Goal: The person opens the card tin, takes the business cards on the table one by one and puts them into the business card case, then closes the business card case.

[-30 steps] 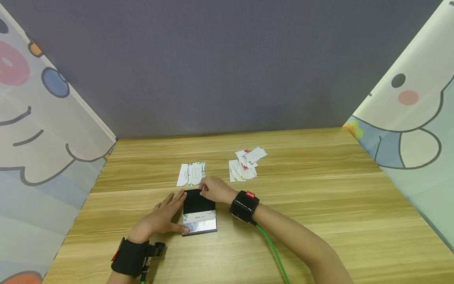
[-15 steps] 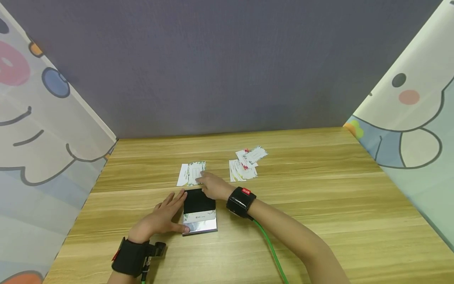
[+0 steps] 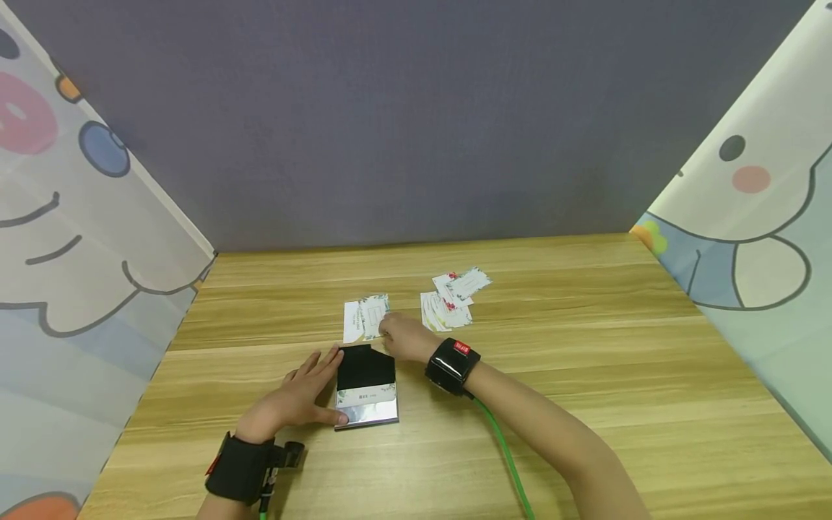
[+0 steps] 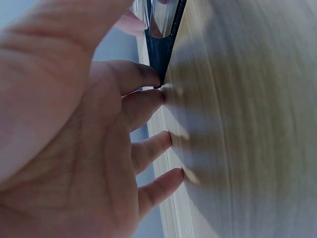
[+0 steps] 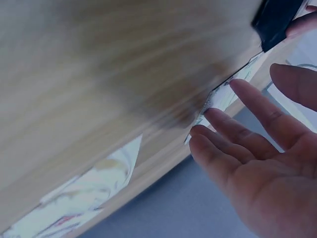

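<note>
A business card case lies with its black flap unfolded on the table, and a white printed card sits above its silvery front. Along its left side rests my left hand, fingers spread, thumb at the lower corner. My right hand is just beyond the case; its fingertips touch a leaf-bordered card. In the right wrist view those fingers reach over the card's edge, extended rather than curled. Partly under that card lies another white card.
Several overlapping floral cards lie farther back to the right. A grey upright panel closes off the table's far edge. From the right wristband a green cable trails toward the front.
From the case's flap, my right hand has moved up onto the pair of cards, which have slid right and tilted slightly. My left hand and the case stay put.
</note>
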Demonstrator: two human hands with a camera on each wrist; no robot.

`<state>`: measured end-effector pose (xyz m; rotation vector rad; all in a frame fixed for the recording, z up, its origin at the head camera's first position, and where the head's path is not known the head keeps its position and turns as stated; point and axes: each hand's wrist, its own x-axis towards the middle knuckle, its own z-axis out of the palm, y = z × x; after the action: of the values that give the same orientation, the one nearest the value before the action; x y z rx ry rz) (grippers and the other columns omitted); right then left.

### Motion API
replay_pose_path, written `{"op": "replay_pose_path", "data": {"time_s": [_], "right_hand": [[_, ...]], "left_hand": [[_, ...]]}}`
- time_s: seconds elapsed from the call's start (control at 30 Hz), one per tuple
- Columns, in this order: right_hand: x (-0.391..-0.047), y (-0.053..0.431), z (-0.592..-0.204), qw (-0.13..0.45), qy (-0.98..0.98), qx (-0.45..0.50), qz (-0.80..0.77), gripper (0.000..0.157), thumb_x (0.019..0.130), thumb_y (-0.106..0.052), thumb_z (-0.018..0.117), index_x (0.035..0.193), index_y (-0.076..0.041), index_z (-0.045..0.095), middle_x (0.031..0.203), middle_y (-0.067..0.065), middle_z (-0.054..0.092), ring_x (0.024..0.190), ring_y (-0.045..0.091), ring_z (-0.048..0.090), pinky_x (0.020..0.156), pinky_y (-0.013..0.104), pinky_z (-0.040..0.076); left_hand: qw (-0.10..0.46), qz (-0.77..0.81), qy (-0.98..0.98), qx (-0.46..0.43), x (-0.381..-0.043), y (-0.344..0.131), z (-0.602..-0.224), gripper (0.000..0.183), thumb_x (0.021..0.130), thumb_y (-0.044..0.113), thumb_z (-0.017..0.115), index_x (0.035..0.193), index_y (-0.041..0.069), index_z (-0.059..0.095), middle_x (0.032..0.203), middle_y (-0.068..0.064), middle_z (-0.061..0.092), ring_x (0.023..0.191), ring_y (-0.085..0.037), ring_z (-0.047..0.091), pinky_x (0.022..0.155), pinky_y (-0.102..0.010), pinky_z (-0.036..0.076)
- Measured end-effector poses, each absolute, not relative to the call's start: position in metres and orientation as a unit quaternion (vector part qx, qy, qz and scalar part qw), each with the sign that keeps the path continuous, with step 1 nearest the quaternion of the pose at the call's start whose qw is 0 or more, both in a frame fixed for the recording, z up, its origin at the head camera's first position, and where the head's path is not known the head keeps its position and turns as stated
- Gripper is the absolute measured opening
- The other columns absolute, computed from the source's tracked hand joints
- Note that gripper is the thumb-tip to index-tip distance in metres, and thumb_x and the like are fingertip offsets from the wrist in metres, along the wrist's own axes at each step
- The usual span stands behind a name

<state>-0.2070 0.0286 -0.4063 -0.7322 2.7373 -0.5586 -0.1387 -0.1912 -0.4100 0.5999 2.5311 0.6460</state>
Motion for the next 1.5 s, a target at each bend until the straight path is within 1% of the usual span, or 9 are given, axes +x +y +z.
{"op": "replay_pose_path", "data": {"time_s": [0.07,0.3,0.6,0.73,0.83,1.07,1.2,1.37,1.5], "right_hand": [[-0.206,0.032,-0.406,0.123,0.944,-0.236,-0.196,0.016,0.088,-0.008,0.055,0.101,-0.003,0.062,0.098,0.006,0.057,0.085,0.017,0.054,0.074,0.027,0.047],[-0.203,0.043,-0.405,0.117,0.952,-0.223,-0.173,0.038,0.089,-0.011,0.055,0.127,-0.014,0.055,0.119,0.013,0.052,0.107,0.025,0.052,0.091,0.035,0.044],[-0.206,0.051,-0.406,0.09,0.954,-0.223,-0.178,0.018,0.086,-0.011,0.057,0.1,-0.008,0.069,0.096,0.008,0.051,0.085,0.02,0.049,0.072,0.029,0.044],[-0.207,0.052,-0.407,0.075,0.95,-0.237,-0.19,0.009,0.084,-0.008,0.059,0.08,-0.003,0.065,0.087,0.008,0.052,0.079,0.018,0.049,0.069,0.028,0.045],[-0.208,0.053,-0.406,0.083,0.951,-0.228,-0.191,0.015,0.085,-0.009,0.06,0.071,-0.004,0.058,0.077,0.004,0.05,0.073,0.016,0.047,0.065,0.026,0.042],[-0.209,0.054,-0.405,0.084,0.958,-0.197,-0.191,0.02,0.082,-0.009,0.064,0.065,-0.004,0.056,0.072,0.003,0.05,0.067,0.015,0.046,0.06,0.025,0.04],[-0.21,0.053,-0.406,0.067,0.965,-0.173,-0.187,0.013,0.079,-0.011,0.069,0.08,-0.001,0.061,0.083,0.009,0.055,0.074,0.02,0.049,0.064,0.027,0.044],[-0.208,0.05,-0.407,0.038,0.979,-0.121,-0.162,0.056,0.074,-0.025,0.076,0.113,0.009,0.055,0.108,0.024,0.054,0.093,0.034,0.052,0.076,0.04,0.048],[-0.206,0.05,-0.409,0.044,0.982,-0.098,-0.152,0.076,0.07,-0.035,0.078,0.121,0.013,0.047,0.111,0.027,0.052,0.099,0.037,0.051,0.079,0.043,0.047]], "left_hand": [[0.228,0.235,0.919,0.22,-0.138,-0.191,-0.409,0.105,0.069,0.048,0.073,0.146,0.002,0.016,0.153,-0.019,0.011,0.136,-0.048,0.006,0.097,-0.073,0.011],[0.228,0.233,0.919,0.221,-0.139,-0.191,-0.41,0.105,0.07,0.049,0.072,0.146,0.002,0.016,0.153,-0.018,0.011,0.136,-0.048,0.005,0.097,-0.072,0.011],[0.223,0.235,0.92,0.221,-0.14,-0.192,-0.411,0.106,0.069,0.049,0.073,0.146,0.002,0.017,0.153,-0.018,0.011,0.136,-0.048,0.006,0.096,-0.073,0.011],[0.226,0.235,0.919,0.221,-0.14,-0.192,-0.41,0.105,0.069,0.048,0.072,0.146,0.002,0.017,0.153,-0.018,0.01,0.136,-0.048,0.005,0.097,-0.072,0.011],[0.227,0.236,0.919,0.221,-0.14,-0.192,-0.409,0.105,0.069,0.048,0.073,0.146,0.001,0.017,0.152,-0.019,0.011,0.136,-0.048,0.005,0.097,-0.072,0.011],[0.227,0.234,0.919,0.22,-0.138,-0.192,-0.409,0.105,0.069,0.047,0.073,0.146,0.002,0.017,0.152,-0.019,0.011,0.136,-0.047,0.005,0.097,-0.072,0.011],[0.226,0.237,0.919,0.219,-0.139,-0.192,-0.41,0.105,0.069,0.047,0.073,0.146,0.002,0.017,0.153,-0.019,0.011,0.136,-0.048,0.005,0.097,-0.073,0.011],[0.227,0.235,0.92,0.217,-0.14,-0.193,-0.413,0.105,0.069,0.048,0.073,0.146,0.003,0.017,0.153,-0.018,0.01,0.137,-0.047,0.004,0.097,-0.073,0.01],[0.228,0.235,0.92,0.215,-0.14,-0.192,-0.413,0.106,0.069,0.048,0.073,0.146,0.003,0.016,0.153,-0.017,0.01,0.137,-0.046,0.004,0.097,-0.072,0.009]]}}
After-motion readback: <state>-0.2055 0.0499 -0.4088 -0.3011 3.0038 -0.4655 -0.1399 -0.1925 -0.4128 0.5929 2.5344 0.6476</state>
